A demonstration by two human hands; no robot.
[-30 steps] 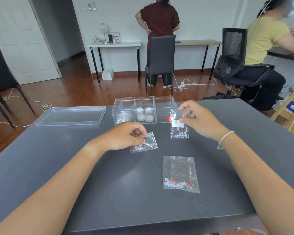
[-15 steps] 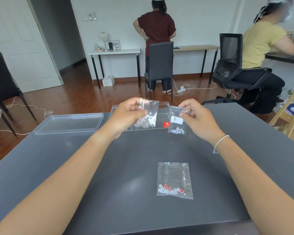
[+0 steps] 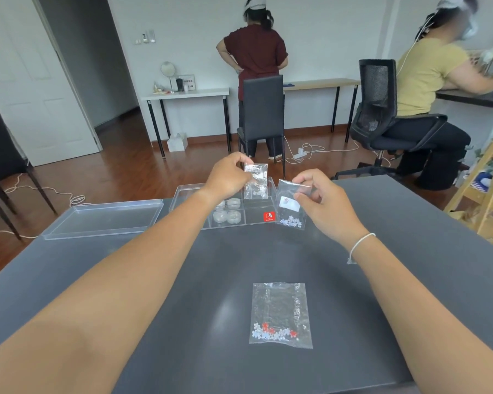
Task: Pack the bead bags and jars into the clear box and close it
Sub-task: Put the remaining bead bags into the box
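Two bead bags are now lifted to frame centre: left hand pinches one bag above the clear box, up from the table; right hand grips the second bag beside it. Third bag remains on the table, lid off at left; drop-in looks imminent.

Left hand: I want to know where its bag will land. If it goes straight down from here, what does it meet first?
Probably the clear box: the left hand holds its small bag over the right-hand compartment, though depth is unclear.
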